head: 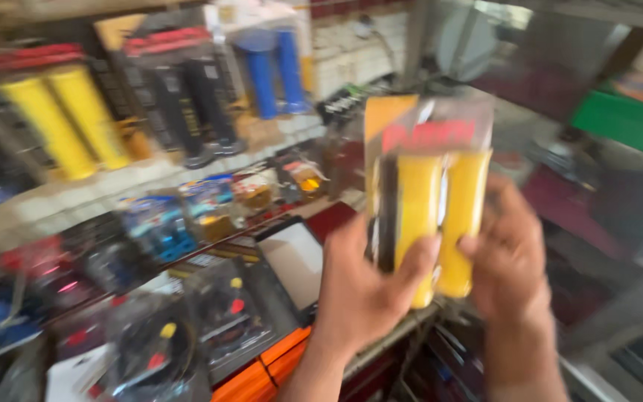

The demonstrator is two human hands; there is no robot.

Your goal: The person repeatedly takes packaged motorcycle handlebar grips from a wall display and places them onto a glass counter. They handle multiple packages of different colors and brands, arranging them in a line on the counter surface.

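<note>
A clear plastic pack holding a pair of yellow handlebar grips (429, 201) is upright in front of me, in both hands. My left hand (362, 286) grips its lower left side with the thumb across the front of the left grip. My right hand (507, 257) clasps the right side, fingers wrapped on the right grip. The picture is blurred by motion.
A shelf wall at the left carries hanging packs of yellow grips (65, 119), black grips (187, 97) and blue grips (273, 67). Below lie several small packaged parts (158, 223), a white-faced flat pack (295, 260) and orange boxes (269, 368). A green surface (626, 119) is at the right.
</note>
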